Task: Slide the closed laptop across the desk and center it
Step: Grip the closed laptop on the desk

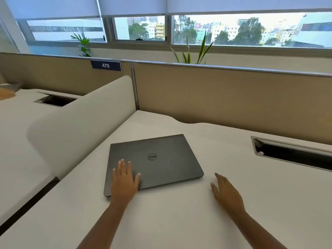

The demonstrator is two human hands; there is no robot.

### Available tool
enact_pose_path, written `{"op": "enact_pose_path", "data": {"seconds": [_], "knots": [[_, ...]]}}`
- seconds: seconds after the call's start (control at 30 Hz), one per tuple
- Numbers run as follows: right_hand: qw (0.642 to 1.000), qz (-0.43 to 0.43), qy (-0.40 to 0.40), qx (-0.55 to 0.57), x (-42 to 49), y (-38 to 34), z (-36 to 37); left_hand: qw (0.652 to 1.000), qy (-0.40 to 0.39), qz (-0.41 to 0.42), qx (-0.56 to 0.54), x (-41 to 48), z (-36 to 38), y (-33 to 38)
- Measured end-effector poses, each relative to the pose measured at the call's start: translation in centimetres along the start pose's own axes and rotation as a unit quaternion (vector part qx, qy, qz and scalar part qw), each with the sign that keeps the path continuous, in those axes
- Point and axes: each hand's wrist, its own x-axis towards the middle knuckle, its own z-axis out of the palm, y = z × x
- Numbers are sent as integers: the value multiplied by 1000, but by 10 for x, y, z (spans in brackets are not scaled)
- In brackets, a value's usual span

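A closed dark grey laptop (161, 159) with a round logo on its lid lies flat on the white desk (179, 221), toward the desk's left side and turned slightly askew. My left hand (124, 180) rests palm-down on the lid's near-left corner, fingers spread. My right hand (227, 192) hovers over the desk just right of the laptop's near-right corner, fingers apart, holding nothing and not touching the laptop.
A curved white divider (80, 123) borders the desk on the left. A tan partition (233, 97) runs along the back. A cable slot (291, 153) is cut into the desk at the right. Plants and windows stand behind the partition.
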Motion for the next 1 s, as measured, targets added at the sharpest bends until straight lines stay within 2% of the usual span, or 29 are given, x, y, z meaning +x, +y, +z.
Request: {"op": "enact_pose_path", "data": {"seconds": [0.07,0.2,0.3,0.53,0.8,1.0], "knots": [[996,25,5,80,12,-18,3,997,-6,-81,-20,7,-4,-18],[992,53,-35,111,40,-52,3,987,-32,-156,-22,26,5,-49],[991,58,-40,115,59,-68,5,982,-52,-177,-45,33,9,-54],[988,106,-3,109,85,-85,17,979,-11,-197,-42,46,16,-50],[976,170,27,129,95,-84,31,956,21,-269,-115,50,20,-48],[980,167,54,96,96,-83,36,942,34,-302,-144,51,19,-49]]}}
